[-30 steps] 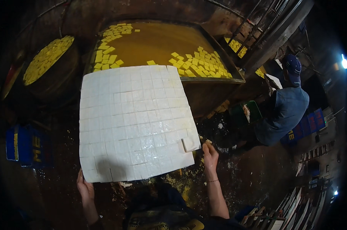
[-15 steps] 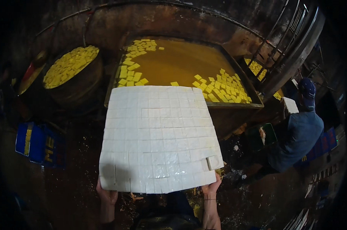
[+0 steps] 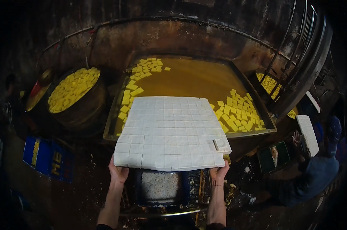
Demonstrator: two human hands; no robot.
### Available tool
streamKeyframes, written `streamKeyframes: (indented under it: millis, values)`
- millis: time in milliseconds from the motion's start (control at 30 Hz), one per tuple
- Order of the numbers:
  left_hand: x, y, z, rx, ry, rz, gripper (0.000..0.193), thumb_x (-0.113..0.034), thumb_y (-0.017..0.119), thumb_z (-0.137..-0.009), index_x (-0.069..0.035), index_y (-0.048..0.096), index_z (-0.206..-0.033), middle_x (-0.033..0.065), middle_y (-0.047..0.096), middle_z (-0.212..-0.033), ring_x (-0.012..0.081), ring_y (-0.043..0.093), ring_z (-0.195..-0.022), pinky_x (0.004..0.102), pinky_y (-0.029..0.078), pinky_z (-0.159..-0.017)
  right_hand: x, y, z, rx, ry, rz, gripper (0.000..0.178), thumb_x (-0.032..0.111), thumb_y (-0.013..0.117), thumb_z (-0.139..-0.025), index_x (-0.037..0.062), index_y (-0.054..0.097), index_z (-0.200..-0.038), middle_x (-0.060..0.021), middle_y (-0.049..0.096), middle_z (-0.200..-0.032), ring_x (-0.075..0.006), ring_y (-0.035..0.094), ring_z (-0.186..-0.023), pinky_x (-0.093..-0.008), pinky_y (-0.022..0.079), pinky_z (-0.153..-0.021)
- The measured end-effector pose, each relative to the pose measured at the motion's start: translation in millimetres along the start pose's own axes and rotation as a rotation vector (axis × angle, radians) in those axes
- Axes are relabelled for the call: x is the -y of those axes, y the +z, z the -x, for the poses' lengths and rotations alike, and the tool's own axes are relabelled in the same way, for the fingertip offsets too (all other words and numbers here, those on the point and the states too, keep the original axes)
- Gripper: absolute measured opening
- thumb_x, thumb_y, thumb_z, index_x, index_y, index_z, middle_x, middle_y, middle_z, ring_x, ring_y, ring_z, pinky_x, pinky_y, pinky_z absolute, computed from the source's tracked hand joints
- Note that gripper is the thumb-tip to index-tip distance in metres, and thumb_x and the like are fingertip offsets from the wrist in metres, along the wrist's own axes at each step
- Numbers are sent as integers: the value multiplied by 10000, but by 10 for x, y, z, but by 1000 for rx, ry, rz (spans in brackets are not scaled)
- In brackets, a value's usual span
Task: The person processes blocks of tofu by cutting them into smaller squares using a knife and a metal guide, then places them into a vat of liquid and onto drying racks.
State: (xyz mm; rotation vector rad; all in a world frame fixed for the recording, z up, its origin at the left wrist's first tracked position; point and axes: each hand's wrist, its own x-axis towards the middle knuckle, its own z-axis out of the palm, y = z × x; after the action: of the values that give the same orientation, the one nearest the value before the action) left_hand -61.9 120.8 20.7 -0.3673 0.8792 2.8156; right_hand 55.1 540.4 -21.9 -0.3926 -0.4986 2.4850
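A broad white slab of tofu (image 3: 169, 130), cut into squares, hangs tilted over the near edge of a large vat (image 3: 271, 124) of brown liquid. My left hand (image 3: 119, 172) grips its near left corner, and my right hand (image 3: 220, 171) has the near right corner. The fingers of both are partly hidden under the slab, so any board beneath cannot be made out. On the slab's right side sits one loose tofu block (image 3: 220, 145). Yellow tofu blocks (image 3: 238, 113) float along the vat's left and right sides.
Left of the vat stands a round barrel (image 3: 81, 105) heaped with yellow blocks; a blue crate (image 3: 47, 159) is on the floor. Below my hands is a tub of white bits (image 3: 160, 186). At right a co-worker (image 3: 311, 172) is beside another white slab (image 3: 308, 135) and a green crate (image 3: 273, 157).
The tofu slab has moved away from my body and further over the vat, my forearms stretching out with it. The tub of white bits has come into view below. My view has tilted upward.
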Motion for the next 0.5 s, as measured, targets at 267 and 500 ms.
streamKeyframes:
  millis: [267,500]
  values:
    - [406,318,-854,-112,-8,93,404,-348,449,-996,-77,571,-1270,75,617,-1264,244,572,-1169,408,453,-1007,148,1,-807,-50,-33,74,391,202,524,-829,8,597,-1160,-96,648,-1149,-271,617,-1077,-439,484,-970]
    - [458,503,-1206,-2,-235,-25,799,-652,365,-951,-21,359,-1440,137,452,-1442,281,384,-1348,455,367,-1091,189,323,-1217,-86,-39,55,381,197,522,-857,33,582,-1196,-90,650,-1151,-263,627,-1059,-449,515,-931]
